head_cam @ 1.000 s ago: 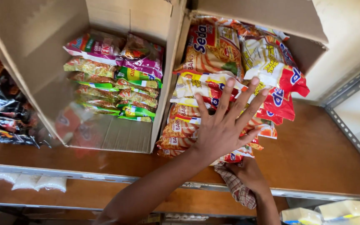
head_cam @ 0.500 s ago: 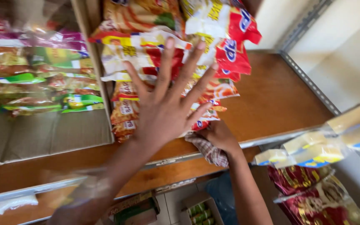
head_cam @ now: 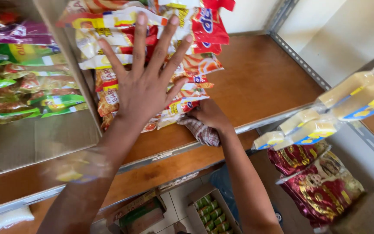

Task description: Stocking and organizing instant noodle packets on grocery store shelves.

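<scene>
Head view: left hand (head_cam: 141, 89) spread flat, fingers wide, pressing against stack of snack packets (head_cam: 152, 52); glossy yellow, red and orange wrappers, crinkled, leaning out of open cardboard box (head_cam: 72, 73) on wooden shelf (head_cam: 260, 82). Right hand (head_cam: 211, 116) closed, grip pinching checkered cloth (head_cam: 202, 132) at shelf edge, just below stack. Green and purple packets (head_cam: 27, 78) in neighbouring box on left.

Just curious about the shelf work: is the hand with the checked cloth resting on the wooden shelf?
Yes, the right hand presses the checked cloth onto the wooden shelf beside the snack packets.
</scene>
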